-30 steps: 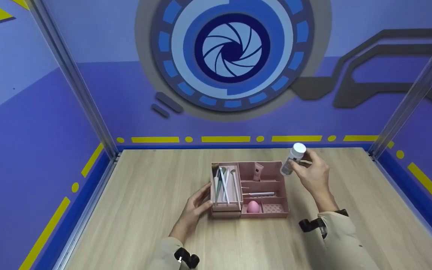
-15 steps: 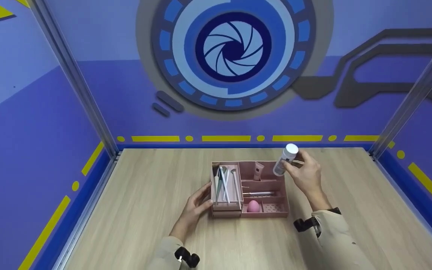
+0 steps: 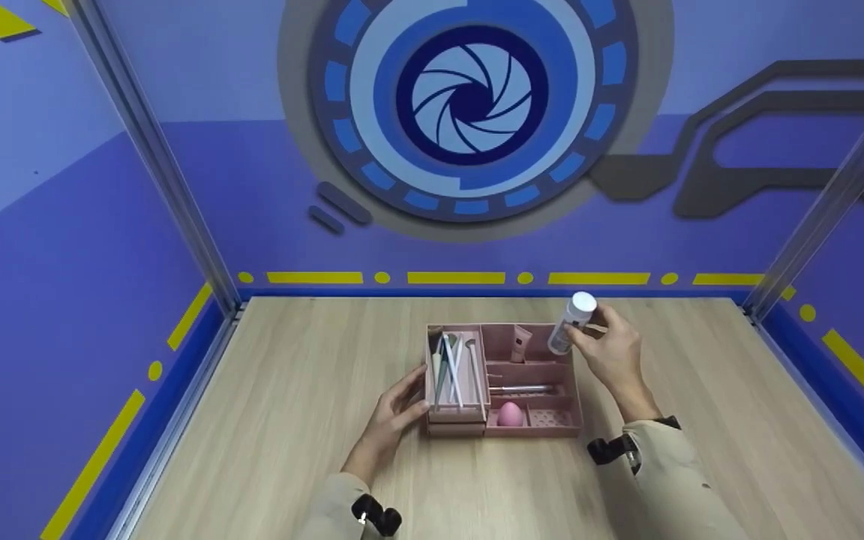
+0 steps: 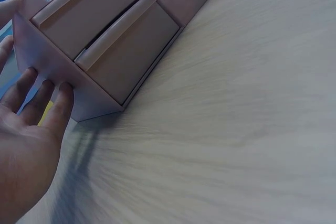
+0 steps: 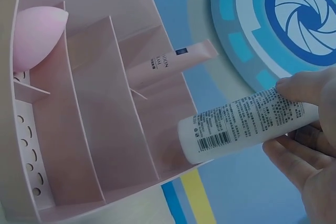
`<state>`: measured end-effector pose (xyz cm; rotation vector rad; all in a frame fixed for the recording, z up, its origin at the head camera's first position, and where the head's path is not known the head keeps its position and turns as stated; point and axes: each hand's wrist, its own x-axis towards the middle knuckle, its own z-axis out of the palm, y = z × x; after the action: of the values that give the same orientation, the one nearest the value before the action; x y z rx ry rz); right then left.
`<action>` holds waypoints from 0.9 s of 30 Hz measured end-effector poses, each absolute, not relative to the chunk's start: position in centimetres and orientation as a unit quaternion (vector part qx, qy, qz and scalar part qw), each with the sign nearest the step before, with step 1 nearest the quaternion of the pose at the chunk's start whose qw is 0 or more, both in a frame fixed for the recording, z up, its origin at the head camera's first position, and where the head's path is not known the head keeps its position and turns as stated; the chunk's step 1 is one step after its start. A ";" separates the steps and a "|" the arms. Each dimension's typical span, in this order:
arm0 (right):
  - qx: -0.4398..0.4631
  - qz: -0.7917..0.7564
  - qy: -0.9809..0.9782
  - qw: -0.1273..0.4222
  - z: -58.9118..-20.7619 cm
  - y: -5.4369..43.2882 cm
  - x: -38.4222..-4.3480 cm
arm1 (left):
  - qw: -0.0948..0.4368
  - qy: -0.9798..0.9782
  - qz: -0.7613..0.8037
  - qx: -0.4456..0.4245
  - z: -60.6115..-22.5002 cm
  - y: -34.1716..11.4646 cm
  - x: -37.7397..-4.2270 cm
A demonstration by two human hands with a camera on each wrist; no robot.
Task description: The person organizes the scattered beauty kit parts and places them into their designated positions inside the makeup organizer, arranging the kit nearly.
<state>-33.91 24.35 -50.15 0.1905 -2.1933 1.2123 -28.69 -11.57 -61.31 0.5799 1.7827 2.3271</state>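
Observation:
My right hand [image 3: 616, 358] grips a white bottle [image 3: 572, 324] with a white cap between thumb and fingers. The bottle tilts over the back right compartment of a pink desk organizer [image 3: 456, 430]; in the right wrist view, printed text and a barcode face the camera. A pink tube [image 5: 157, 67] stands in the same back row. With its fingertips, my left hand [image 3: 387, 426] touches the organizer's left side, fingers fairly straight in the left wrist view. Two drawers show there, an upper drawer front [image 4: 92, 17] and a lower drawer front [image 4: 131, 51].
Several makeup brushes [image 3: 453, 371] lie in the organizer's top left tray. A slim brush-like stick [image 3: 522, 389] lies in the middle row. A pink makeup sponge [image 3: 510, 415] sits in front, beside a perforated compartment [image 3: 550, 417]. The organizer stands on a wooden table [image 3: 297, 390].
My right hand has moved the bottle left, from beside the organizer's right edge to over its back right compartment. In the last half second it stays nearly still. The left hand keeps its place.

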 end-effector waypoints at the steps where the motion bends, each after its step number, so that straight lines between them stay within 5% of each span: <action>1: 0.073 0.460 -0.830 0.308 -50.2 24.3 -33.9 | 0.076 0.592 0.778 0.194 -61.3 -11.6 -28.7; 27: 0.049 0.463 -0.847 0.256 -52.7 23.9 -34.2 | 0.079 0.609 0.768 0.180 -61.3 -11.6 -28.6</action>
<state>-34.21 23.85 -52.65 0.1318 -2.2991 1.2573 -28.58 -11.59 -61.25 0.5401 1.8237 2.2981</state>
